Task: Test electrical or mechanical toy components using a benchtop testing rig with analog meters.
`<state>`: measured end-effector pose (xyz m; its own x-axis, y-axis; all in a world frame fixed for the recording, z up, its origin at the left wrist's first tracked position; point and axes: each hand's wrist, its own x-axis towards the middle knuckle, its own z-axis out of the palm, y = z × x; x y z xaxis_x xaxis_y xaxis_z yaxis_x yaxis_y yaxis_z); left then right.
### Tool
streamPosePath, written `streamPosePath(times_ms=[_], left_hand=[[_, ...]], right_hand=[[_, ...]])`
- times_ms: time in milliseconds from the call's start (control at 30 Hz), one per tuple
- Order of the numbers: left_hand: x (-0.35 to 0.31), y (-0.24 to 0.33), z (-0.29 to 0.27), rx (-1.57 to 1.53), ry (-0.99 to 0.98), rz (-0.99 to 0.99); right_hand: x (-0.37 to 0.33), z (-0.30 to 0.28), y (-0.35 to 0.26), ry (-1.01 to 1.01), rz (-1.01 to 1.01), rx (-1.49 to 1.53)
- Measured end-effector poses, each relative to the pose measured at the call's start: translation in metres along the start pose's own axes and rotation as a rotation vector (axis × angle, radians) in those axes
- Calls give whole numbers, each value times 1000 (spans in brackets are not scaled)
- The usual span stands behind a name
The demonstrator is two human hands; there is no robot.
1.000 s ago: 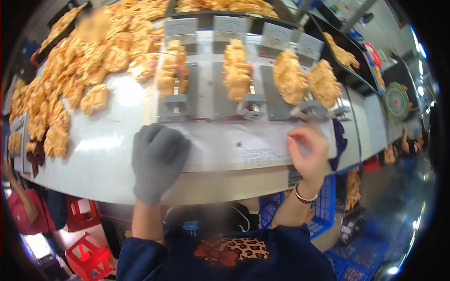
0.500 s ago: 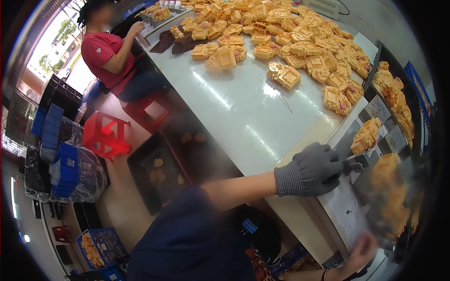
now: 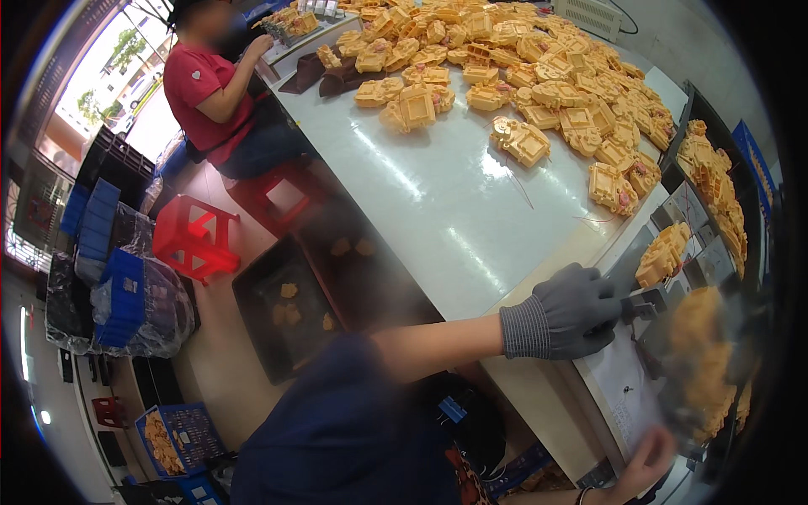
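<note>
My left hand point(image 3: 576, 311), in a grey knitted glove, is closed with its fingers curled at the edge of a workstation. Its fingertips meet a small dark metal block point(image 3: 644, 305); whatever they grip is hidden. Just beyond lies a yellow plastic housing point(image 3: 663, 255) with thin red wires, among grey fixture parts. My bare right hand point(image 3: 650, 461) is low at the right, slightly blurred, its fingers loosely bent and apart, with nothing visible in them. Between the hands lies a white sheet point(image 3: 619, 383) bearing a small dark piece. A blurred yellow mass point(image 3: 703, 337) stands close on the right.
Yellow housings point(image 3: 539, 59) pile across the far part of the pale table point(image 3: 404, 202). A black bin point(image 3: 711, 185) at the right holds more. On the left are a seated person in red point(image 3: 210, 93), a red stool point(image 3: 195, 238) and a dark floor tray point(image 3: 261, 295).
The whole view has shifted slightly, so the scene sits a little further right and lower. Both hands stay in nearly the same places on the workstation.
</note>
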<state>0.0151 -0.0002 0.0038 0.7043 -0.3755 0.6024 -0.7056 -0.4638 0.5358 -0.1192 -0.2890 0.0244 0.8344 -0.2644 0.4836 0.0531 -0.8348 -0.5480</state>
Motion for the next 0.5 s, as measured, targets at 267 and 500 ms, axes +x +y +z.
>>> streamPosePath(times_ms=[267, 500], left_hand=[[1, 0, 0, -18, 16, 7], [0, 0, -2, -27, -6, -8]], right_hand=[[-4, -3, 15, -7, 15, -11], [-13, -8, 70, -116, 59, 35]])
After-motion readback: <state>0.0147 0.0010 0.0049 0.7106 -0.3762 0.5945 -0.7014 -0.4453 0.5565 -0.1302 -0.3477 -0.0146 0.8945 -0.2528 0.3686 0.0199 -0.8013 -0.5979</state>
